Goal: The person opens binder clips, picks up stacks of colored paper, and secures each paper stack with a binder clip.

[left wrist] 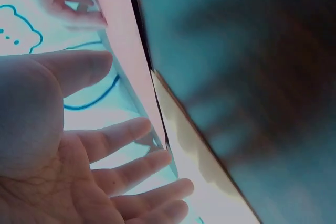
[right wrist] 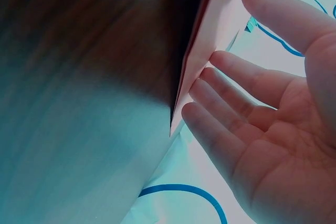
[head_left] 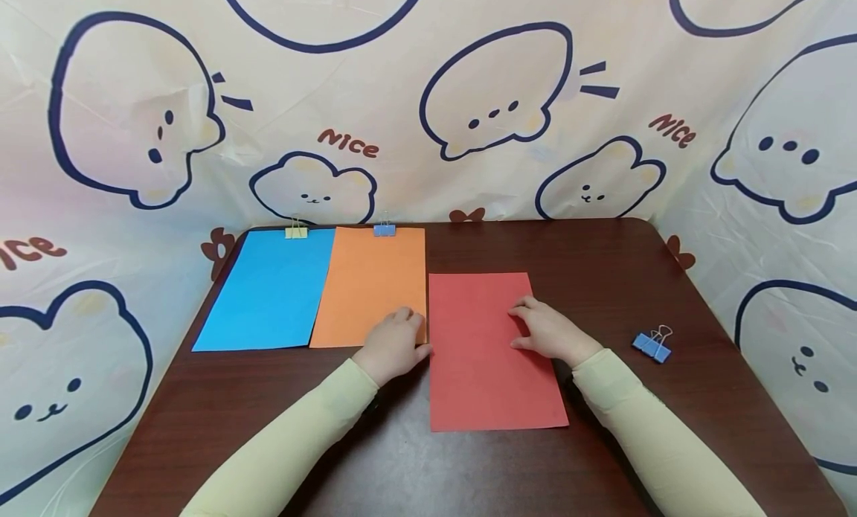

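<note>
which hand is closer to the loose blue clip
Right. The right hand is at the right edge of the red sheet, with the loose blue clip farther right; the left hand is at the opposite edge, by the orange sheet.

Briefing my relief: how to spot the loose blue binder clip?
On the dark brown table, find the red paper sheet. Right of it, past the right hand, lies the blue binder clip, alone; its lookalike sits at the orange paper's far edge.

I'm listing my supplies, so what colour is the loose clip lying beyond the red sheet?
The loose clip is blue; it shows best in the head view.
</note>
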`<state>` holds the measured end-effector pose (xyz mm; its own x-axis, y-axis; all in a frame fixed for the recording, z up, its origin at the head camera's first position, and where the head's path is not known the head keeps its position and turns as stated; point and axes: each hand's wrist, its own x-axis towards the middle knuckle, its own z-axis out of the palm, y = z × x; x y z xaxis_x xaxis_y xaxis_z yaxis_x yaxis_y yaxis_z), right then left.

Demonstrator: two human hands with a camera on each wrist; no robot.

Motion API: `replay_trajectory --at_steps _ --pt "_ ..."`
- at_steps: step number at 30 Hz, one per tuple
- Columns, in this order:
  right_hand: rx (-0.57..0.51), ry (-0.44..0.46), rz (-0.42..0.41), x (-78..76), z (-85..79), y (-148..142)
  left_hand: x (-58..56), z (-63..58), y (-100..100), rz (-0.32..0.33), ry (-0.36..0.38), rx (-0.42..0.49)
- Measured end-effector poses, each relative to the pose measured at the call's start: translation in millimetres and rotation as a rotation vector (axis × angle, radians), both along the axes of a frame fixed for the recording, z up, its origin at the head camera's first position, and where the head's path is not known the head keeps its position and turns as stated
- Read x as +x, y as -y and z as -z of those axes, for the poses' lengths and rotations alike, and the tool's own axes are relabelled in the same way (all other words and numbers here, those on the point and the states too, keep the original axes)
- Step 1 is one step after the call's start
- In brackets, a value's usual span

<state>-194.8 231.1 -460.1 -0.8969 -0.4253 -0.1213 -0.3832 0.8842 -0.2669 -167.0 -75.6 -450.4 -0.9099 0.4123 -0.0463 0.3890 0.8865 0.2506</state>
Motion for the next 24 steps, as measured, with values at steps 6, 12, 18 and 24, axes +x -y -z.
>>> replay_trajectory --at_steps 6,12,18,24 --pt "-0.003 0.001 0.003 -0.1 0.5 0.1 4.9 7.4 -12.1 0.074 -0.026 -0.034" --pt "-0.007 0.009 0.009 0.3 0.5 -0.4 13.0 8.0 -21.7 0.156 -0.055 -0.063" --pt "-0.003 0.014 0.007 0.5 -0.8 -0.4 20.7 3.6 -29.3 0.225 -0.041 -0.081" --pt "-0.010 0.012 0.004 0.4 -1.3 -0.2 22.1 6.3 -33.6 0.242 -0.011 -0.105"
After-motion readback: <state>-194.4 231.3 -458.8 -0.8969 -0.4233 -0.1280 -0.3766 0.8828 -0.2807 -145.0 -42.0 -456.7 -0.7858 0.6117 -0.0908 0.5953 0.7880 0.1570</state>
